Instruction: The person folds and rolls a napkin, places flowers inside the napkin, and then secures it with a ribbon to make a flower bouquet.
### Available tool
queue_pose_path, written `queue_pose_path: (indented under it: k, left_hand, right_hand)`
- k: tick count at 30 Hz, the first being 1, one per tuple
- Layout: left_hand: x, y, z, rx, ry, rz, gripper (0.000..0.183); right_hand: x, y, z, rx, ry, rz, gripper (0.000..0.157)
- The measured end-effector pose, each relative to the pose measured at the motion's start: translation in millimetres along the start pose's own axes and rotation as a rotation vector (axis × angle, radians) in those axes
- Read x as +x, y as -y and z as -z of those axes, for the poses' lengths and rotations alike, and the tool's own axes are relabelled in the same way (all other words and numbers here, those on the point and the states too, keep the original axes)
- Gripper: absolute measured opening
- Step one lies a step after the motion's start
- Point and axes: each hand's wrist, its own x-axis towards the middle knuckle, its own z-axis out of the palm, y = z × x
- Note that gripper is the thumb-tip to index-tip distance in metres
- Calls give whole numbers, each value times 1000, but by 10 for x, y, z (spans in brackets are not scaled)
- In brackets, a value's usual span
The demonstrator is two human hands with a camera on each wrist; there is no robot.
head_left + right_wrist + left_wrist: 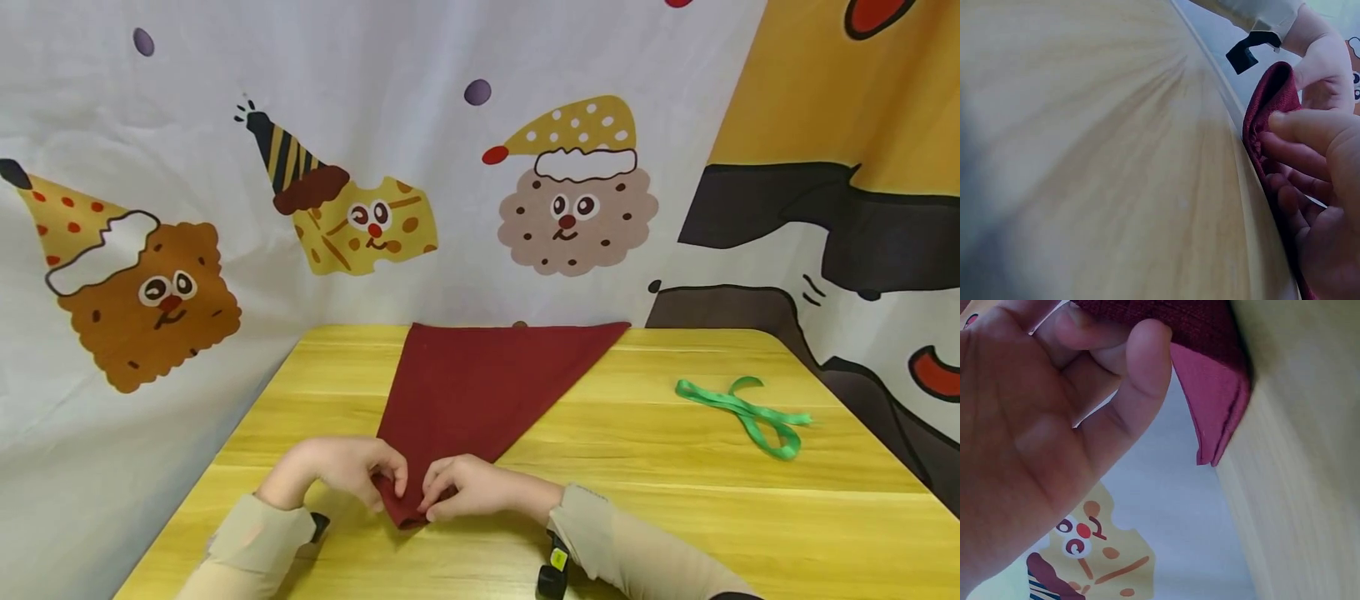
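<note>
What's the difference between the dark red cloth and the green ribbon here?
The cloth is dark red; the ribbon is green. The cloth is broad and larger; the ribbon is a narrow strip. The cloth is mostly spread flat, its near end folded; the ribbon lies loosely looped. Both are on the same table.

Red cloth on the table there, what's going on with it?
A person is handling the red cloth at its near end, which is folded over. The left hand grips one side of that end and the right hand pinches the other. The wider part spreads toward the table's far edge. A green ribbon lies off to the right, untouched.
</note>
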Motion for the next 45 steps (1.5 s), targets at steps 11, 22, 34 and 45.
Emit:
queue_pose_path:
  k: [11,22,34,45]
  left_hand:
    - [61,-77,39,68,-123,29,10]
    - [163,-33,25,298,-280,-25,12]
    - [235,-21,-12,384,-363,11,11]
    - [326,0,-3,336,-380,43,13]
  right_hand:
    - [-8,-62,-37,-2,-30,-5,12]
    - [-51,-44,26,141,-49,-157,26]
    - [-5,54,2,258,-153,-341,17]
    - [-10,91,31,188,-174,-367,17]
